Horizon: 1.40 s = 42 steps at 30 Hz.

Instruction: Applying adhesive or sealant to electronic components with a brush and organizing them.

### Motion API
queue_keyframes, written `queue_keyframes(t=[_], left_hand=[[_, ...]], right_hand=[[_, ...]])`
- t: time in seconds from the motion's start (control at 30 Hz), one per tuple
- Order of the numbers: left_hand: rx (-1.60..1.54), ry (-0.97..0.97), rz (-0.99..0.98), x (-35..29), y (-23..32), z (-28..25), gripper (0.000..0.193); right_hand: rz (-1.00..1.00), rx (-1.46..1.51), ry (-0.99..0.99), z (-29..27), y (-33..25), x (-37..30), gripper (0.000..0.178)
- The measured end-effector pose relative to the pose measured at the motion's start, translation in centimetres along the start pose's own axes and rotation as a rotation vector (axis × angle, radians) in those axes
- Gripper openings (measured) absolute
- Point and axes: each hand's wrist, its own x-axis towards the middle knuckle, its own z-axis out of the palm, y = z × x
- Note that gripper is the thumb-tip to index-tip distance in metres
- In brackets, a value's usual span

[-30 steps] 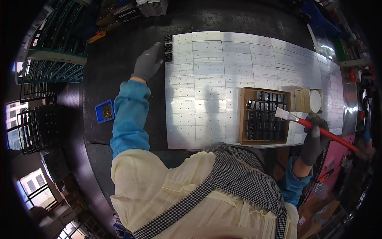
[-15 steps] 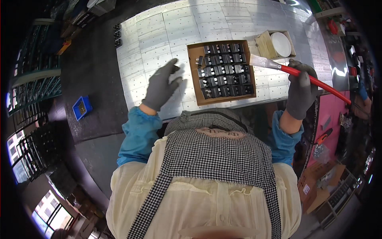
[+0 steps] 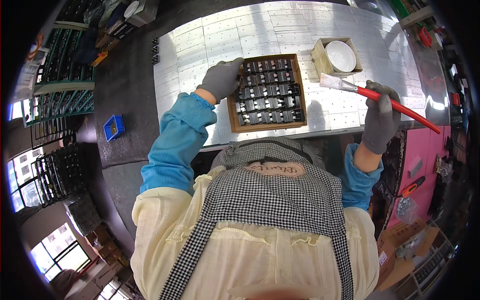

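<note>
At the upper left of a shallow cardboard tray (image 3: 267,127), my gloved left hand (image 3: 221,80) rests with bent fingers against the rim. Its fingertips are partly hidden, and a small dark part lies beside them; I cannot tell whether it is held. Rows of small black parts (image 3: 267,91) with shiny metal bits fill the tray. My gloved right hand (image 3: 381,117) is closed round the red handle of a paintbrush (image 3: 385,97), raised to the tray's right. Pale bristles point left, apart from the parts. A round white tub (image 3: 341,56) stands in an open carton (image 3: 322,59) beyond them.
The tray sits on a metal-plated table (image 3: 220,42). A few black parts (image 3: 155,50) stand at its far left edge. A blue bin (image 3: 114,128) holding small pieces is on the dark surface at left. At right, an orange-handled tool (image 3: 413,186) lies on a pink surface (image 3: 417,150).
My left hand has moved right and forward from the bare table onto the tray's left edge. My right hand keeps the paintbrush in about the same place. The view has shifted slightly.
</note>
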Motion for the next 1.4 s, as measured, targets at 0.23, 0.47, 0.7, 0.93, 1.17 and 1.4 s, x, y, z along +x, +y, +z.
queue_keyframes(t=[0.23,0.47,0.7,0.93,1.17,1.4], left_hand=[[0.015,-0.022,0.093,0.5,-0.6,0.6,0.058],[0.072,-0.026,0.138,1.1,-1.4,0.4,0.056],[0.124,0.017,0.227,1.5,-1.1,0.0,0.059],[0.157,-0.007,0.205,1.3,-1.3,-0.2,0.06],[0.005,0.239,0.11,-1.9,-3.5,-2.4,0.057],[0.021,0.166,-0.037,-1.6,-0.5,0.0,0.049]], right_hand=[[0.001,0.013,0.068,-2.0,0.9,0.9,0.023],[0.005,-0.039,0.025,-1.0,0.9,2.7,0.023],[-0.23,-0.466,-0.154,-2.6,-1.1,6.6,0.014],[-0.69,-1.037,-0.543,-2.0,2.3,10.4,0.016],[-0.708,-1.261,-0.667,-1.8,6.2,11.0,0.021],[-0.762,-1.312,-0.588,-2.3,5.8,9.0,0.023]])
